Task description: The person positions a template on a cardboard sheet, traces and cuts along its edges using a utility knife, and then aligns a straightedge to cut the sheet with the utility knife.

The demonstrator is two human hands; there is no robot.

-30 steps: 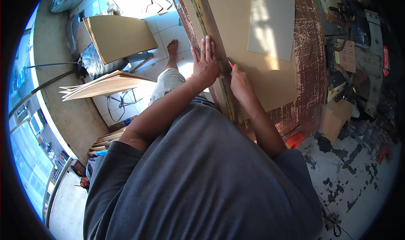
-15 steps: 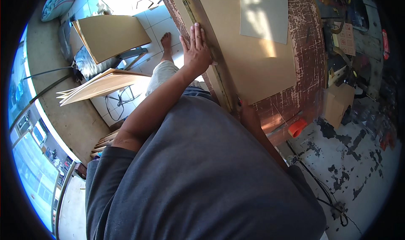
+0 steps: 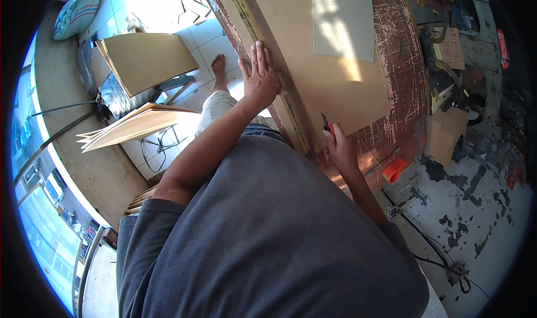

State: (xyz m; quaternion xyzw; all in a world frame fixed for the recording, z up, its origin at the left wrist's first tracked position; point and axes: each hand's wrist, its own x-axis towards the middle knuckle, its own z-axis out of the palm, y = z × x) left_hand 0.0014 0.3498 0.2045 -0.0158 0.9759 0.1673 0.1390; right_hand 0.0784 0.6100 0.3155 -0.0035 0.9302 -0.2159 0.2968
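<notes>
My left hand [image 3: 260,83] lies flat, fingers stretched forward, on a long stained straightedge bar [image 3: 295,119]. Under the bar is a large tan board sheet [image 3: 341,89], spread over a worn red-brown table [image 3: 404,83]. To the right of the bar, my right hand [image 3: 344,151] is closed round a red and black utility knife [image 3: 329,127]. The knife's tip points forward over the tan sheet, apart from the bar. Farther off on that sheet rests a smaller grey sheet [image 3: 344,27], streaked with sunlight.
At the left stand bent tan sheets [image 3: 148,61], with a second fanned stack [image 3: 140,129] nearer me. An orange ring [image 3: 395,170] sits by the table's near right corner. A cardboard box [image 3: 447,133] and tools are at the right. Cables [image 3: 428,240] run along the floor.
My right hand has moved forward and rightward, away from the bar, with the utility knife, which now shows clearly. My left hand stays flat on the bar. The view has shifted slightly.
</notes>
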